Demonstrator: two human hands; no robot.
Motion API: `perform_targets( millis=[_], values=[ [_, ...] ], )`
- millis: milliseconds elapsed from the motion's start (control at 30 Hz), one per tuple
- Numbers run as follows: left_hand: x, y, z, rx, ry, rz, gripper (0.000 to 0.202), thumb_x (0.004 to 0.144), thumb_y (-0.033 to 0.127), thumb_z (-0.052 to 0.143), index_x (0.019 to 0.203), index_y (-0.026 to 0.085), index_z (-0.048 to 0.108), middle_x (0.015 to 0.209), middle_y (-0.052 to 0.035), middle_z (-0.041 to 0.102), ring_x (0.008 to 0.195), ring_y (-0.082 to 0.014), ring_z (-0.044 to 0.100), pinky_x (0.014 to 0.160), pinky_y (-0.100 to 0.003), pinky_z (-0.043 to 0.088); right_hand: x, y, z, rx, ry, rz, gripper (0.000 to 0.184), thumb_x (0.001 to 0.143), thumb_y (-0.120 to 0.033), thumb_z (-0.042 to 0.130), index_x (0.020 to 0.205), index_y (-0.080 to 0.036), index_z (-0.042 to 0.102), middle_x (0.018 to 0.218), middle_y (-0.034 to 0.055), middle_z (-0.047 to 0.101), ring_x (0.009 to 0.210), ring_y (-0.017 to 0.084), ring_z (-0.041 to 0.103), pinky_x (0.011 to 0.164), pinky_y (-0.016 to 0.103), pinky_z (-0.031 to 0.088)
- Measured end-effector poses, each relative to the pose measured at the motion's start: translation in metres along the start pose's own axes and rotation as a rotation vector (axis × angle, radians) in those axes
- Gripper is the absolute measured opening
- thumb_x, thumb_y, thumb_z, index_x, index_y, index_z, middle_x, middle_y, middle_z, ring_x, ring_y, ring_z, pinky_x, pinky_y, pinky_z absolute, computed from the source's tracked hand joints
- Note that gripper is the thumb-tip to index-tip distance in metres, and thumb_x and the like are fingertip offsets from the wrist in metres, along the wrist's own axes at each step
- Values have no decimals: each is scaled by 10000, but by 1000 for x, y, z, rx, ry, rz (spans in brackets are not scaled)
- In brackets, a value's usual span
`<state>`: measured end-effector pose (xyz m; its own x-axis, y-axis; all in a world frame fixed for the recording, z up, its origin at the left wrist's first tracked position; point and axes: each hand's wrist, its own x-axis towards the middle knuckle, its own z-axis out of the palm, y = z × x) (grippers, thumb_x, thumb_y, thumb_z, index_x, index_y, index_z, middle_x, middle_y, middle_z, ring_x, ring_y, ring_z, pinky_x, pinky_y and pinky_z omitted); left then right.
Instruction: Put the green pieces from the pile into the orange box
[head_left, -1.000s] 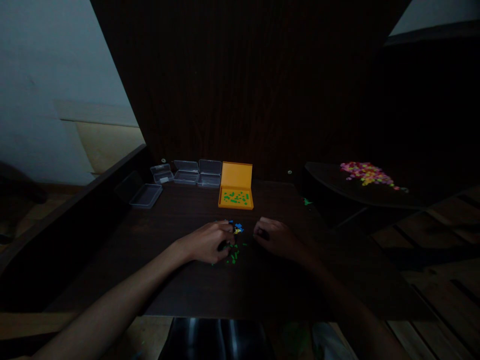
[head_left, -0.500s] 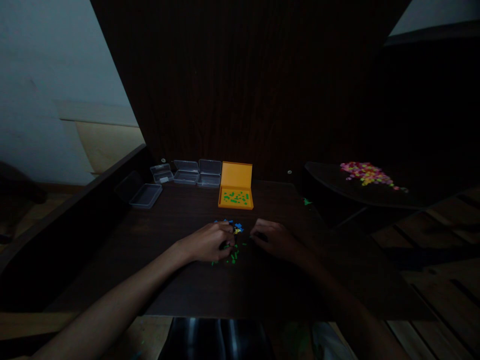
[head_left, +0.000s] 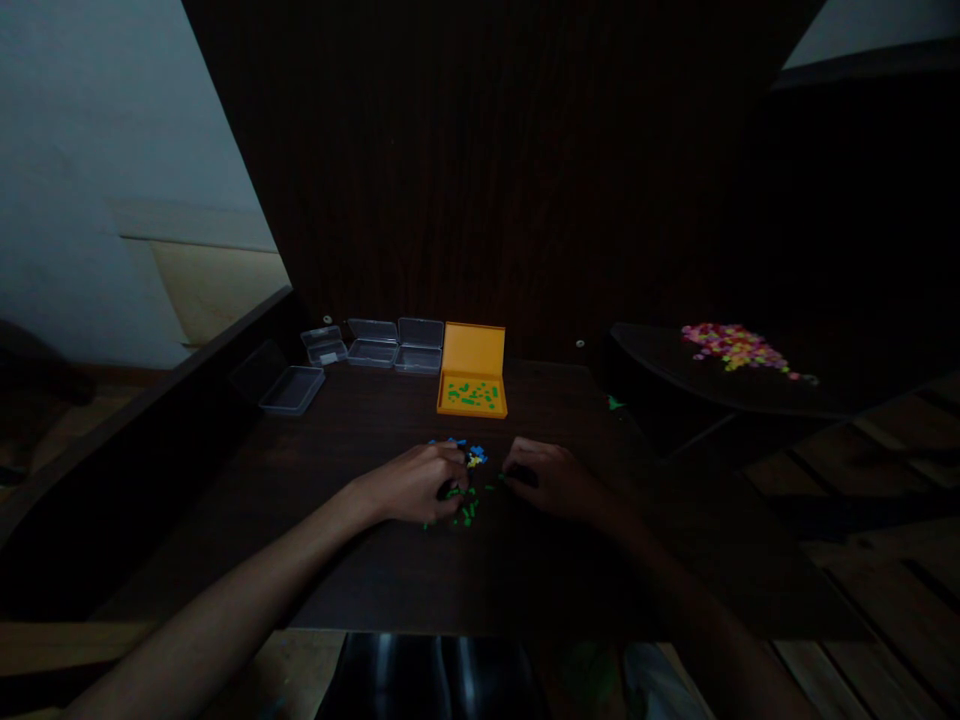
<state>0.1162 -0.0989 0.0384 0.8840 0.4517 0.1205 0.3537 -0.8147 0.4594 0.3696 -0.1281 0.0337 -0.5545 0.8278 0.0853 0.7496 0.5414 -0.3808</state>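
On the dark tabletop lies a loose pile of small green plastic pieces. My left hand rests over its left side, fingers curled downward, thumb apart from them, and green bits show in the gap. Facing it, my right hand has thumb and forefinger tips drawn together at a small green piece. Just beyond the left fingers are blue pieces and a few yellow pieces, partly covered by that hand. Behind them stands an orange box, lid raised, with several green pieces scattered inside.
Several clear plastic cases with lids up stand at the back left, among them a nearer case. A heap of pink and yellow pieces lies on the shelf at right. A green scrap sits near the table's right side. A raised board borders the left.
My right hand has shifted very slightly, and the green piece at its fingertips shows more plainly. More green shows under my left hand, whose thumb and fingers have moved a little.
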Motion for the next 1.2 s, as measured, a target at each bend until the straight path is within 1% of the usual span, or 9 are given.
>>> perform_targets(
  millis=[200, 367, 533, 600, 833, 1000, 1200],
  values=[
    [0, -1, 2, 12, 9, -15, 69, 799, 106, 622, 775, 170, 618, 837, -24, 622, 826, -171, 605, 790, -277, 457, 0, 0, 0, 16, -13, 7, 80, 854, -156, 605, 905, -204, 643, 943, 35, 644, 855, 172, 615, 746, 276, 428],
    [-1, 0, 3, 17, 23, -13, 45, 814, 126, 632, 803, 168, 640, 838, -21, 626, 825, -172, 609, 854, -304, 459, 1, 0, -1, 38, -7, 2, 72, 848, -153, 613, 891, -205, 638, 929, 33, 645, 861, 175, 614, 758, 278, 435],
    [1, 3, 5, 24, 58, -34, 66, 844, 175, 634, 778, 166, 632, 834, -30, 640, 817, -177, 612, 827, -299, 466, 1, 2, 0, 50, -17, 17, 67, 842, -158, 626, 890, -204, 635, 918, 28, 647, 845, 175, 612, 747, 280, 429],
    [1, 3, 6, 25, 68, -41, 76, 855, 186, 633, 781, 165, 636, 836, -33, 645, 823, -178, 617, 840, -298, 465, 0, 2, 0, 56, -15, 10, 69, 839, -154, 627, 888, -201, 636, 918, 29, 644, 849, 174, 609, 748, 279, 428],
    [1, 2, 10, 20, 78, -44, 59, 837, 140, 622, 800, 167, 658, 860, -28, 661, 839, -172, 628, 883, -298, 459, 0, 1, 1, 55, -5, -1, 58, 818, -164, 649, 865, -194, 633, 894, 30, 635, 812, 168, 602, 717, 272, 419],
    [3, 4, 12, 38, 83, -58, 67, 818, 130, 615, 773, 167, 650, 841, -30, 656, 824, -174, 624, 856, -291, 464, 0, -1, 0, 62, -10, -11, 21, 847, -179, 630, 864, -191, 635, 897, 32, 636, 815, 169, 601, 718, 273, 420],
    [3, 6, 13, 94, 93, -39, 72, 834, 142, 602, 773, 166, 633, 836, -35, 649, 805, -174, 610, 817, -285, 460, 1, 1, 1, 63, -12, -37, 38, 858, -170, 609, 864, -190, 640, 901, 36, 638, 820, 170, 605, 726, 270, 429]
  ],
)
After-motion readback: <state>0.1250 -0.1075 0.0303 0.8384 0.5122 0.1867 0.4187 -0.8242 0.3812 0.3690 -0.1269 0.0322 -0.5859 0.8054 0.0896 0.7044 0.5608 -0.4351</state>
